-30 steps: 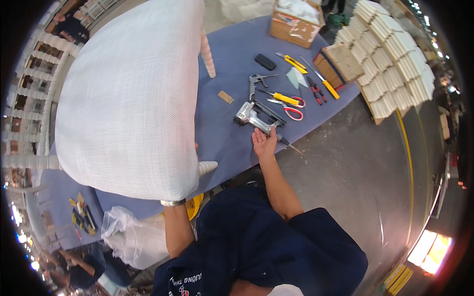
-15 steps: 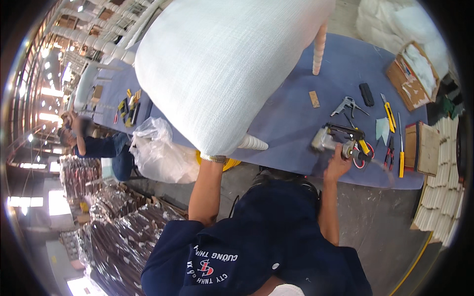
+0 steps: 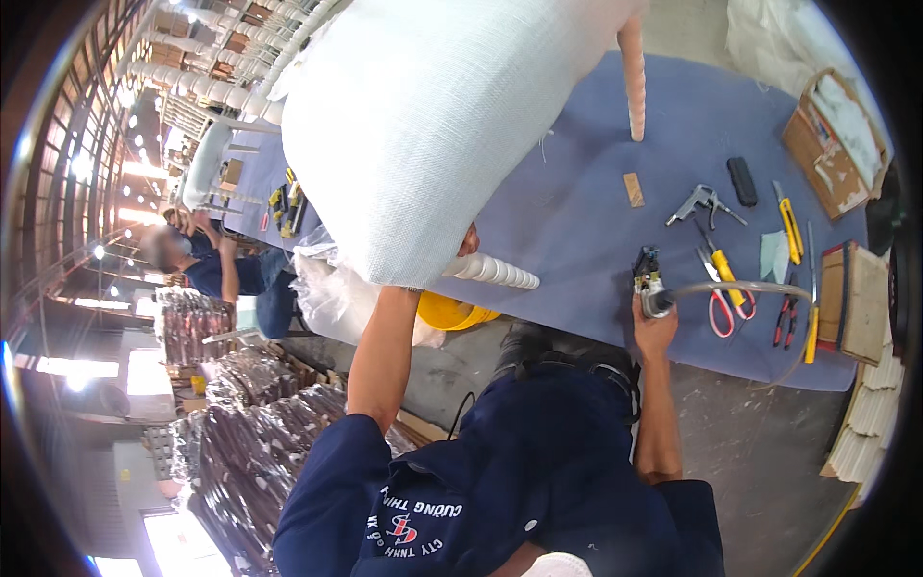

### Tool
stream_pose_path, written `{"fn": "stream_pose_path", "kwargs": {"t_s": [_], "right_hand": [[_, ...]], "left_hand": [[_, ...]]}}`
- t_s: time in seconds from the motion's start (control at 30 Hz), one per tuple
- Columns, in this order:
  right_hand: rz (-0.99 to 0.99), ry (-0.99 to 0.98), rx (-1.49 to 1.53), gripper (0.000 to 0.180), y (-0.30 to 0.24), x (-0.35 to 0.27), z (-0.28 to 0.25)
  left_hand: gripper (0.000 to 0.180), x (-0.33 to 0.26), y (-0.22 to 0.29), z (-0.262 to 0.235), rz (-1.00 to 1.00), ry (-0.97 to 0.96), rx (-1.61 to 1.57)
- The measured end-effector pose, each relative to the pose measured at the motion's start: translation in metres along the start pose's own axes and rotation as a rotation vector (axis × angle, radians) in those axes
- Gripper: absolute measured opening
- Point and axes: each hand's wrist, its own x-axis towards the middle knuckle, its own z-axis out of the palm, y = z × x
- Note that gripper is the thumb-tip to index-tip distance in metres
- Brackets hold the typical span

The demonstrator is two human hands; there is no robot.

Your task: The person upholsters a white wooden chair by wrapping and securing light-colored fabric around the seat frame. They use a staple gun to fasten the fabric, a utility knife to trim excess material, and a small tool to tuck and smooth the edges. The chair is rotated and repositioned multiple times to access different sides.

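A white fabric-covered chair (image 3: pixel 423 125) with turned, pale wooden legs (image 3: pixel 497 272) lies tilted over the blue-grey table. Its near corner covers much of my left hand (image 3: pixel 469 240); a few bent fingers show beside the near leg, gripping the chair from below. My right hand (image 3: pixel 654 332) is closed round an air staple gun (image 3: pixel 649 274), held over the table's near edge to the right of the chair. From the tool's rear a clear hose (image 3: pixel 740 286) curves off to the right. Red-handled scissors (image 3: pixel 721 313) lie just right of the staple gun.
On the table (image 3: pixel 577 207) are a blow gun (image 3: pixel 705 204), a black case (image 3: pixel 741 181), a yellow cutter (image 3: pixel 790 231) and pliers (image 3: pixel 785 320). A cardboard box (image 3: pixel 817 144) stands far right. A yellow bucket (image 3: pixel 452 313) and plastic wrap sit below the chair. Another person (image 3: pixel 231 274) works at left.
My right hand has turned the staple gun so it points away from me, and the hose now arcs to the right. The chair has shifted slightly; my left fingers now show beside its leg.
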Motion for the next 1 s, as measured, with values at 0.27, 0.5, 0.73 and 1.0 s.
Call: {"fn": "stream_pose_path", "kwargs": {"t_s": [0.27, 0.5, 0.73, 1.0], "right_hand": [[-0.516, -0.336, 0.725, 0.035, -0.184, 0.041, 0.021], [-0.665, -0.443, 0.994, 0.029, -0.221, 0.054, 0.058], [-0.79, -0.369, 1.029, 0.037, -0.225, 0.061, 0.081], [-0.801, -0.352, 0.969, 0.039, -0.231, 0.052, 0.081]], "left_hand": [[0.034, -0.012, -0.013, -0.031, 0.114, -0.012, 0.002], [0.03, -0.039, 0.008, -0.062, 0.24, -0.014, 0.044], [0.028, -0.033, 0.0, -0.044, 0.222, 0.044, 0.129], [0.028, -0.033, -0.008, -0.039, 0.239, 0.05, 0.132]]}}
